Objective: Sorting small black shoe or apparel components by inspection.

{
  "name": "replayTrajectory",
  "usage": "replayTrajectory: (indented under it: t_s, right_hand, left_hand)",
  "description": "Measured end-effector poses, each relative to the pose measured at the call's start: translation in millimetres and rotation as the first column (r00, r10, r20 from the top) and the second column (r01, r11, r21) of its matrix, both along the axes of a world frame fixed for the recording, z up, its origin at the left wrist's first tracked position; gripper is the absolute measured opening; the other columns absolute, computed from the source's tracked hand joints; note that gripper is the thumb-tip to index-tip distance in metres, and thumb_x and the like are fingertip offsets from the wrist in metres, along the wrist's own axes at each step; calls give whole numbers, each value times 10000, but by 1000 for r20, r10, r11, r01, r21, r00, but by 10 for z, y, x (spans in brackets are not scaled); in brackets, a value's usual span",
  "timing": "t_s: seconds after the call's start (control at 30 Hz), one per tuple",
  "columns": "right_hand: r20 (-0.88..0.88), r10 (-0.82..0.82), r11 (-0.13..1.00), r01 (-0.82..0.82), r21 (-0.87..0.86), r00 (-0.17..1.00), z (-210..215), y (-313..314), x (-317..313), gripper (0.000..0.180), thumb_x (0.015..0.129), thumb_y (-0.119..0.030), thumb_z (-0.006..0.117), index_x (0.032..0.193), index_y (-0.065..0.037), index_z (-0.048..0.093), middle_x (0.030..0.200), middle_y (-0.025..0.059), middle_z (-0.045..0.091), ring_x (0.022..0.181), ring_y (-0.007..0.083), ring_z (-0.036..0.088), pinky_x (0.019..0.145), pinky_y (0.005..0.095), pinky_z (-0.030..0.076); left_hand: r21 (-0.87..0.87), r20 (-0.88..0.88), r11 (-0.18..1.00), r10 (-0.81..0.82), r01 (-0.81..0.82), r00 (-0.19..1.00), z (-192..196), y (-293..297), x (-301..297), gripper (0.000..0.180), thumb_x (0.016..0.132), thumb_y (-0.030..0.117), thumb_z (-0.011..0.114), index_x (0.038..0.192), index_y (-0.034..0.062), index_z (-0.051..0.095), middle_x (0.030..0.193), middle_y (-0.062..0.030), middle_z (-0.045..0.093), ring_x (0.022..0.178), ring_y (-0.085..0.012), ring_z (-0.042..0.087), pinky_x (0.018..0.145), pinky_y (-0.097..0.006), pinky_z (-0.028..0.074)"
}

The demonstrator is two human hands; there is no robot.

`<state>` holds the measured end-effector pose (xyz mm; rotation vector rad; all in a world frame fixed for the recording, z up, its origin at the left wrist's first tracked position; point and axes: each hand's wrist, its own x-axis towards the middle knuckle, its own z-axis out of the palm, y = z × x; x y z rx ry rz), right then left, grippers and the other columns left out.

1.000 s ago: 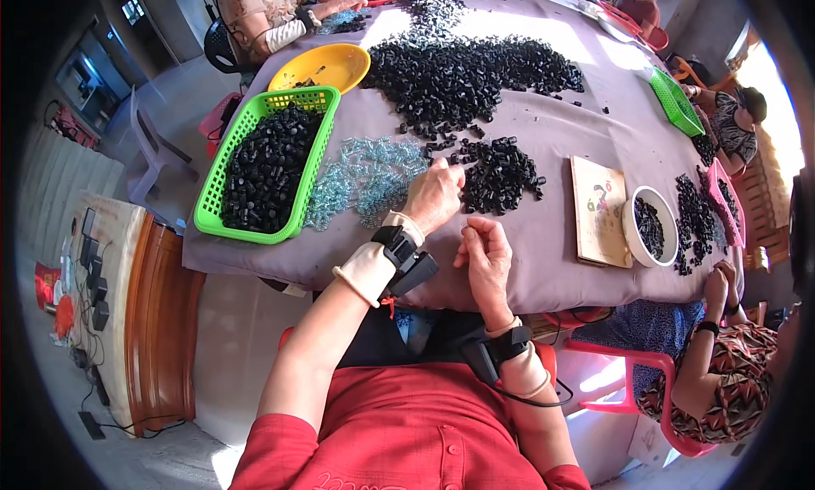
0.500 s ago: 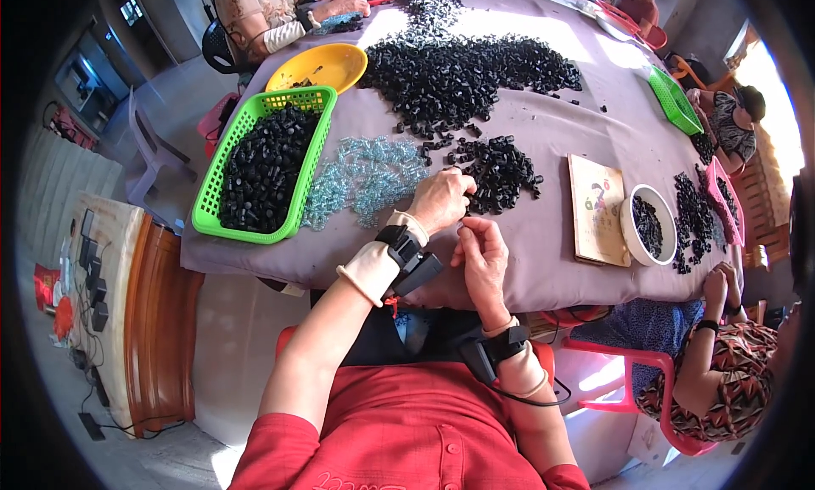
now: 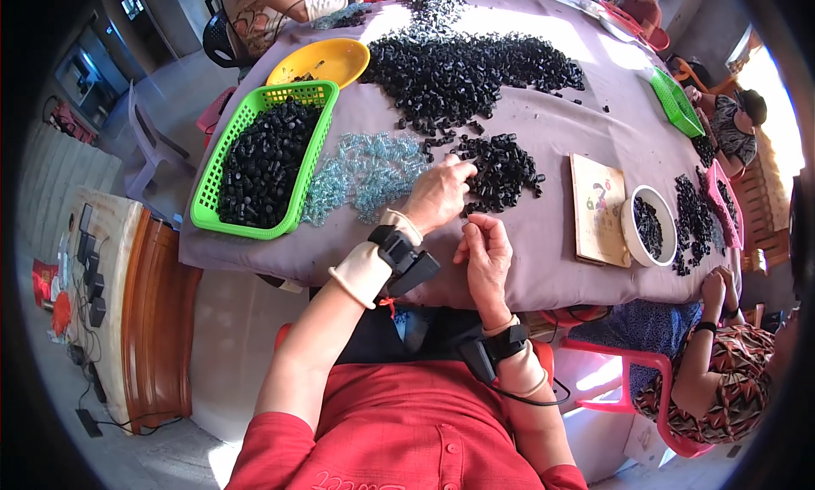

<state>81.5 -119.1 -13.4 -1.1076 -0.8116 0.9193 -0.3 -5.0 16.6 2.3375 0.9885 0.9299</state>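
A small heap of black caps (image 3: 503,169) is touched by the left hand (image 3: 437,197), fingers curled; a cap is pinched at the right hand (image 3: 486,251) fingertips.

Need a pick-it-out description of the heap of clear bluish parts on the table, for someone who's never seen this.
Start at the purple-covered table and find the green basket of black parts near its left edge. Just right of it, left of the left hand, lies the heap of clear bluish parts. It is the only pale, see-through pile; every other pile is black.

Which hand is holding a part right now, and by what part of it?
Right hand pinches something tiny at its fingertips; too small to identify. Left hand rests on the black parts pile; grip unclear.
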Motion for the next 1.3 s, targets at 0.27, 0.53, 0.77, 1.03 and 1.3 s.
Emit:
replayTrajectory:
  t_s: [0.27,0.53,0.77,1.03,1.3]
  right_hand:
    - [-19,-19,1000,19,22,1000,-19,4,24,75,884,-60,501,935,-18,535,623,-11,500,500,42,459,455,180,397]
    - [56,-27,999,26,20,998,1,-11,-14,60,883,-62,509,907,-25,549,642,-20,508,537,28,456,477,169,392]
    - [67,4,1000,-5,10,998,18,-7,-25,69,876,-59,522,921,-25,561,639,-22,508,533,28,453,484,170,392]
    - [137,15,1000,-19,24,990,-11,-18,-7,71,867,-45,533,927,-40,571,671,-28,517,556,26,456,494,170,392]
    - [152,-8,997,-4,77,988,36,-22,-50,53,863,-32,533,904,-39,564,714,-29,536,566,24,449,501,167,389]
  left_hand:
    - [-756,285,622,32,204,958,107,-473,-419,186,875,67,463,1028,12,555,862,-64,545,676,-97,560,539,-216,462]
    - [-728,604,505,151,464,782,-225,-717,-435,188,904,62,422,1069,20,501,855,-39,542,611,-69,548,490,-186,467]
    - [-730,501,611,174,306,848,-185,-625,-540,197,890,66,461,1066,15,535,715,-23,563,565,-58,536,483,-182,455]
    - [-707,594,602,222,370,773,-244,-696,-419,185,895,90,474,1055,10,519,794,-53,588,593,-86,575,497,-195,477]
    - [-747,664,421,430,515,612,-162,-709,-367,156,896,133,494,1017,35,490,861,-63,588,635,-121,605,506,-208,490]
